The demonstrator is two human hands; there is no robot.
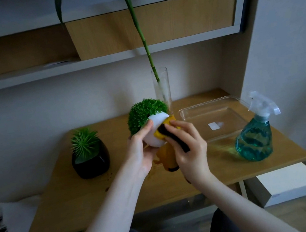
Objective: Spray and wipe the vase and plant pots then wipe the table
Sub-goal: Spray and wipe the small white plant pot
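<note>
The left hand (143, 153) grips the white pot (156, 133) from below, its fingers curled round the pot, which is lifted above the table (65, 198) and tilted, its green ball plant (143, 113) pointing to 11 o'clock; the right hand (188, 148) presses a yellow cloth (167, 155) on the pot from the 4 o'clock side, fingers bent over the cloth; the black pot (90, 161) stands at 9 o'clock of the hands; the glass vase (162, 88) stands at 12 o'clock, behind the white pot; the spray bottle (254, 136) stands at 3 o'clock, beside a clear tray (214, 120).
</note>
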